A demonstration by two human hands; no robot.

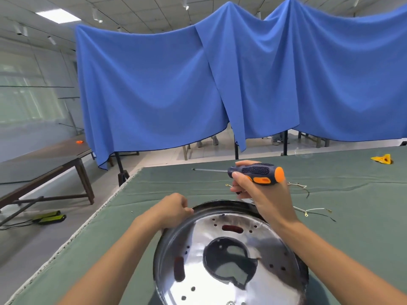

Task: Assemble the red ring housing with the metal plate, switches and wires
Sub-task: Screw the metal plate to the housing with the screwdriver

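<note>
Gripping screwdriver (256,172) in right hand (259,192) (shaft level), left hand (174,208) pinching metal plate (229,256) rim

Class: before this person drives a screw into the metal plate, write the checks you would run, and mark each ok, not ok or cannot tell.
1. Right hand grips the screwdriver: ok.
2. Left hand steadies the metal plate at its rim: ok.
3. Screwdriver tip on a screw: not ok, shaft points sideways above the green cloth.
4. Screw seated in a plate hole: cannot tell.
5. Wires off the plate: ok, they lie on the cloth beside it.
</note>
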